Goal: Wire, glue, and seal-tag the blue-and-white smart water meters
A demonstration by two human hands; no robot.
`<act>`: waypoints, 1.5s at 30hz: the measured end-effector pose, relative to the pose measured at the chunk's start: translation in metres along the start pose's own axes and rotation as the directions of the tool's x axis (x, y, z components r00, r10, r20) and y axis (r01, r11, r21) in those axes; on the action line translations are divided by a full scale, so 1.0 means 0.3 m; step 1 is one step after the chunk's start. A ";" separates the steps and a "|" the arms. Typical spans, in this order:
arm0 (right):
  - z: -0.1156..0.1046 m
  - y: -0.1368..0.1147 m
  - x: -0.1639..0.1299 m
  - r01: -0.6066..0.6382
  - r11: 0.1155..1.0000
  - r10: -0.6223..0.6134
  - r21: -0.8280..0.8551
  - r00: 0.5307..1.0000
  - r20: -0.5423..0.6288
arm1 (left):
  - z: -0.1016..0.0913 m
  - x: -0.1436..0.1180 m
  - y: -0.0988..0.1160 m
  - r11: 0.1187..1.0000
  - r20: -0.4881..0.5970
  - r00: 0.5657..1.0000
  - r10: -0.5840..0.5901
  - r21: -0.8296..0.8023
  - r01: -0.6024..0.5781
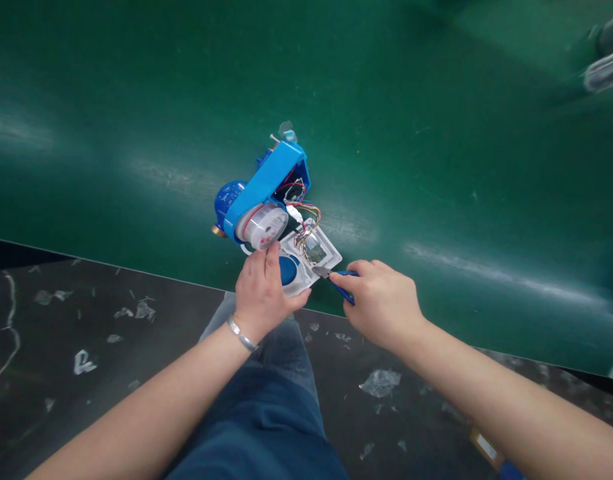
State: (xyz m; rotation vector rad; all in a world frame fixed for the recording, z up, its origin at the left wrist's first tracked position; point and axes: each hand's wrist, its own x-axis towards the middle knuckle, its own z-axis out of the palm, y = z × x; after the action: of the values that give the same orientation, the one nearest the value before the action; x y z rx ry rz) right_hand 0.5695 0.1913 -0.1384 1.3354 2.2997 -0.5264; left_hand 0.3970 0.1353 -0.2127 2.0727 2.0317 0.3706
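A blue water meter (263, 183) with a clear round dial (266, 227) lies at the near side of the green table. Several thin coloured wires (313, 212) run from its open blue housing to a white plastic cover (332, 251), which has a small window and a blue round part (288, 270). My left hand (261, 287) grips this cover at its near edge, thumb on the right and fingers beside the dial. In my right hand (383, 297) are blue-handled cutting pliers (347, 288), their metal jaws at the cover's right edge, close to the wire ends. Whether the jaws touch a wire I cannot tell.
The green table (461, 193) ends in a slanting near edge just below the cover. Plastic scraps (380, 383) litter the dark floor. A blurred grey object (606, 70) is at the far right, and a small clear piece (287, 131) lies behind the meter.
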 end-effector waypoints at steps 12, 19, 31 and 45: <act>0.017 0.008 -0.015 0.004 1.000 -0.003 0.030 1.000 -0.028 | 0.000 -0.001 -0.001 1.000 -0.006 1.000 0.012 0.024 -0.011; 0.027 0.011 -0.026 0.020 0.999 -0.018 0.042 0.999 -0.047 | 0.005 -0.007 -0.009 1.000 -0.002 1.000 0.016 0.007 -0.016; 0.052 0.026 -0.032 0.061 0.996 -0.057 0.066 0.996 -0.064 | 0.006 -0.004 -0.011 1.000 0.011 1.000 0.023 0.015 -0.023; 0.102 0.047 -0.040 0.125 0.990 -0.110 0.066 0.975 -0.194 | 0.011 -0.005 -0.011 0.999 -0.004 1.000 0.030 0.018 -0.030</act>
State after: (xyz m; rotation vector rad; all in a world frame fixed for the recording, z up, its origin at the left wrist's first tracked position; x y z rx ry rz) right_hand 0.5926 0.1734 -0.1590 1.3430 2.5501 -0.5530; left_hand 0.3951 0.1340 -0.2168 2.1170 2.0152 0.3637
